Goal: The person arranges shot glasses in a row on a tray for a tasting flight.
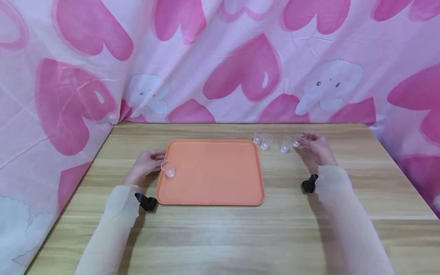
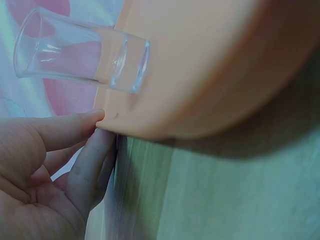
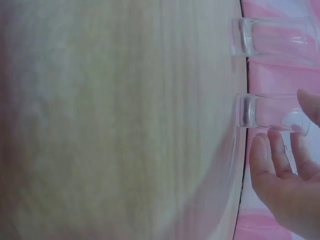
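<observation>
An orange tray (image 1: 213,172) lies on the wooden table with a small clear shot glass (image 1: 169,169) standing on it by the left edge. My left hand (image 1: 146,165) pinches the tray's left rim beside that glass, thumb above and fingers below, as the left wrist view shows. At the back right, my right hand (image 1: 317,147) has its thumb and fingers around an upright shot glass (image 3: 275,111), whose base appears to rest on the table. How firmly they grip it is unclear. Another shot glass (image 1: 286,145) stands just left of this one.
Two more shot glasses, one (image 1: 257,137) behind the other (image 1: 266,142), stand close together by the tray's back right corner. Behind the wooden table (image 1: 220,236) hangs a pink heart-patterned cloth (image 1: 185,76), which also covers the left side.
</observation>
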`<action>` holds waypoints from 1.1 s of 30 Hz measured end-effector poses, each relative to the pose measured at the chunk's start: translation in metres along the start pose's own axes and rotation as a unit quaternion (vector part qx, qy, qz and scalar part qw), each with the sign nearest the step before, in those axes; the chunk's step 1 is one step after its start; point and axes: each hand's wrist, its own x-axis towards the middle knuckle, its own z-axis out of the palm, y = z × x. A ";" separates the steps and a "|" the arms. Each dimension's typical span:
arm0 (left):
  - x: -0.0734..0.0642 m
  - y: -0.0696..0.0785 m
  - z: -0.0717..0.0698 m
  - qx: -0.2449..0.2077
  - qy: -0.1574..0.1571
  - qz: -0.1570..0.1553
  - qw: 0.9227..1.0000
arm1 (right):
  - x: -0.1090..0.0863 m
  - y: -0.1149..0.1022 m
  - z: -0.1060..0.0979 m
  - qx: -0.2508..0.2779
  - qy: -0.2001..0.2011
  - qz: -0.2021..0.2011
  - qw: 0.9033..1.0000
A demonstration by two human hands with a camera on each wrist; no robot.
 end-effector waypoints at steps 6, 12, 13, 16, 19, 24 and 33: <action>0.001 0.002 0.000 0.008 0.000 -0.008 1.000 | 0.000 0.002 -0.001 0.020 0.013 0.000 1.000; 0.001 0.002 0.001 0.001 -0.003 -0.016 1.000 | -0.005 0.001 -0.008 0.031 0.013 0.004 0.999; 0.002 0.002 0.001 0.001 -0.003 -0.018 1.000 | -0.005 0.001 -0.009 0.026 0.018 0.002 0.999; 0.002 0.002 0.000 0.006 -0.003 -0.014 1.000 | -0.008 -0.003 -0.011 0.058 0.036 -0.018 0.997; 0.002 0.002 -0.001 0.011 -0.001 -0.010 1.000 | -0.009 -0.009 -0.012 0.125 0.057 -0.052 0.989; 0.001 0.003 -0.002 0.010 0.002 -0.009 1.000 | -0.014 -0.025 -0.010 0.231 0.064 -0.099 0.966; 0.001 0.004 -0.001 0.024 0.003 -0.030 0.999 | -0.031 -0.066 0.019 0.208 0.055 -0.179 0.960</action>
